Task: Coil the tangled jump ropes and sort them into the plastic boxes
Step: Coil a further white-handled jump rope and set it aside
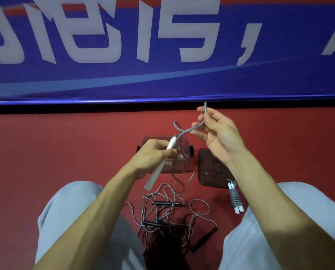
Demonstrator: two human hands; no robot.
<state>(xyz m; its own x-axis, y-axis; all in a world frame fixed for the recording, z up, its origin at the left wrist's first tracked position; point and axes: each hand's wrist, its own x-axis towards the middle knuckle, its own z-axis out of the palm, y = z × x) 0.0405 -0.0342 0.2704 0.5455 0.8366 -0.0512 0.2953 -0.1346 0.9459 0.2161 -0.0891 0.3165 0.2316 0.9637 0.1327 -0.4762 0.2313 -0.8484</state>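
My left hand (153,152) grips the white handle (160,164) of a grey jump rope, held slanted above the floor. The grey cord (190,129) curves up from the handle to my right hand (217,133), which pinches it between thumb and fingers, the cord's bend sticking up past the fingertips. The rest of this cord drops into a tangled pile of grey and black ropes (168,217) with black handles between my knees. A coiled grey rope with white handles (235,197) lies by my right knee. A clear plastic box (182,152) stands behind my left hand.
A brown box lid (211,168) lies flat right of the box on the red floor (65,149). A blue banner with white lettering (162,45) runs along the wall ahead. My knees in grey trousers flank the rope pile.
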